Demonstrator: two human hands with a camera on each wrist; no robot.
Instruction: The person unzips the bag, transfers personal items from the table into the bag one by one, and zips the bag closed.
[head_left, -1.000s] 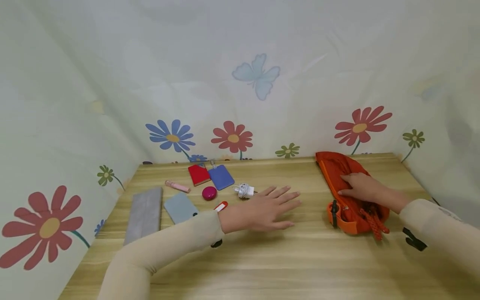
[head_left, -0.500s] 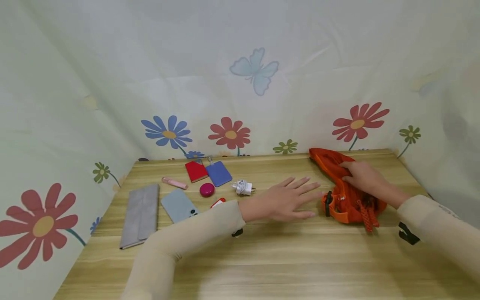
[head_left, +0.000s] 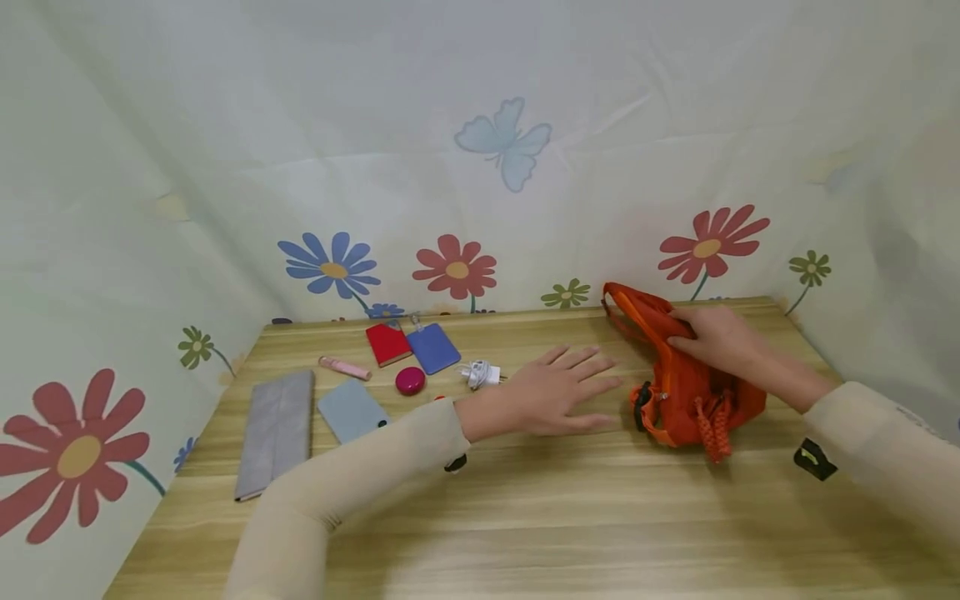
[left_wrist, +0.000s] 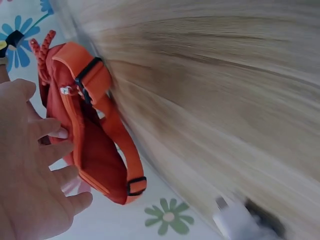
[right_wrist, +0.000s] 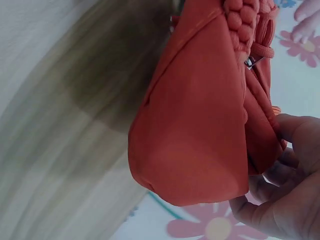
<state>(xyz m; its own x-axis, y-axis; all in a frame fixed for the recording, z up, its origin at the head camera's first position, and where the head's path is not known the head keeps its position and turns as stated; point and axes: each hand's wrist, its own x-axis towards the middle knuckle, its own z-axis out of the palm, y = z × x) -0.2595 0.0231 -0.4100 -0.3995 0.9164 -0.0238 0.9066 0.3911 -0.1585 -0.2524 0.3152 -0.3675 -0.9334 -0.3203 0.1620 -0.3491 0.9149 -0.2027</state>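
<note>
My right hand (head_left: 723, 337) grips the upper edge of an orange-red sling bag (head_left: 681, 396) at the right of the table. The bag stands tilted up, its far end raised toward the wall and its braided cords (head_left: 712, 425) hanging in front. In the right wrist view, fingers and thumb (right_wrist: 295, 130) pinch the fabric. My left hand (head_left: 551, 396) hovers left of the bag, palm down and fingers spread, holding nothing. The left wrist view shows the bag's orange strap (left_wrist: 122, 142) with black buckles beyond that hand.
Left of my hands lie a white charger (head_left: 482, 375), a round magenta case (head_left: 410, 381), a red notebook (head_left: 388, 343), a blue badge holder (head_left: 433, 348), a pink tube (head_left: 345, 367), a light-blue phone (head_left: 351, 410) and a grey folder (head_left: 276, 433). A flowered curtain backs the table.
From lying flatter, the bag has been tipped up by my right hand and shifted slightly left. My left hand reached right toward it, then drew back a little.
</note>
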